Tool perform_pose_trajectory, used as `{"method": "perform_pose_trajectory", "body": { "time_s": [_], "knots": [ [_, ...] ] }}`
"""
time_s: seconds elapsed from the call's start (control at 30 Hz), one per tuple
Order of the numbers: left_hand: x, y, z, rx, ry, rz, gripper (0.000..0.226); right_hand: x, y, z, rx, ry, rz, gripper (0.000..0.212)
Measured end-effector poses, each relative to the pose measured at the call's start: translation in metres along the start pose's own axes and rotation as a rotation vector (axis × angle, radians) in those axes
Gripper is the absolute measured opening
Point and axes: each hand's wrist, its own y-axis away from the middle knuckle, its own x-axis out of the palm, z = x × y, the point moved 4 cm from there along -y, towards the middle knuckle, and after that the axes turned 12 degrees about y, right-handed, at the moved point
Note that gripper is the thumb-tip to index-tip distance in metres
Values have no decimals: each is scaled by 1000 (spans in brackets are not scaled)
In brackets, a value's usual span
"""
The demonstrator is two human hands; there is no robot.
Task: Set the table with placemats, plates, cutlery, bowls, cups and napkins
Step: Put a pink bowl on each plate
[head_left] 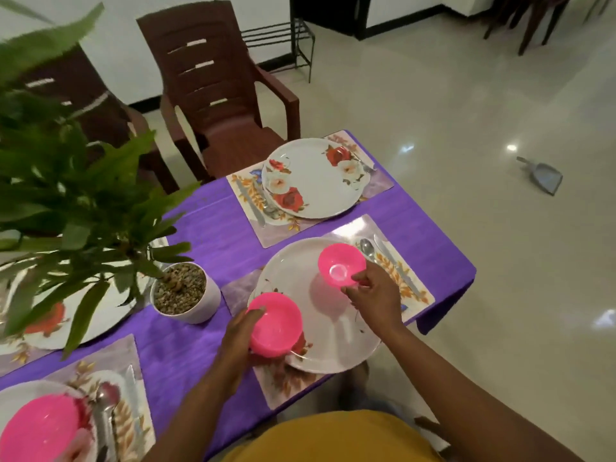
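Note:
My left hand (240,331) grips a pink bowl (276,324) over the near edge of a white floral plate (320,315). My right hand (373,295) pinches the rim of a second pink bowl (340,265) above the same plate's far side. That plate lies on a floral placemat (410,288) with a spoon (368,248) and a knife (396,268) at its right. Another plate (313,178) on its own placemat (380,185) lies further back, cutlery beside it. A third pink bowl (40,428) sits on a plate at the bottom left.
A potted plant (185,293) stands left of my hands, its leaves spreading over the table's left. The table has a purple cloth (213,248). Two brown chairs (220,95) stand at the far side. A dustpan (543,176) lies on the tiled floor, right.

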Motion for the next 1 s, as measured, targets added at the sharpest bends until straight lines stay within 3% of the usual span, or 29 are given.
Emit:
{"method": "perform_pose_trajectory", "body": {
  "time_s": [0.27, 0.4, 0.53, 0.67, 0.77, 0.9, 1.0],
  "knots": [
    [41, 3, 21, -31, 289, -183, 45, -7, -44, -24, -167, 134, 141, 18],
    [56, 15, 30, -17, 355, -253, 47, -8, -51, -33, -248, 144, 247, 44],
    [72, 26, 32, -20, 396, -233, 42, -17, -54, -36, -335, 215, 194, 62],
    [79, 28, 26, -27, 402, -167, 52, -36, -46, -24, -425, 158, 124, 30],
    [85, 26, 16, -37, 398, -90, 62, -48, -35, -2, -467, 86, 292, 27],
    [100, 24, 7, -62, 362, -13, 58, -56, -13, 26, -563, 104, 573, 50],
    [115, 22, 5, -107, 307, 59, 62, -59, -7, 28, -598, 179, 588, 48]
  ]
}}
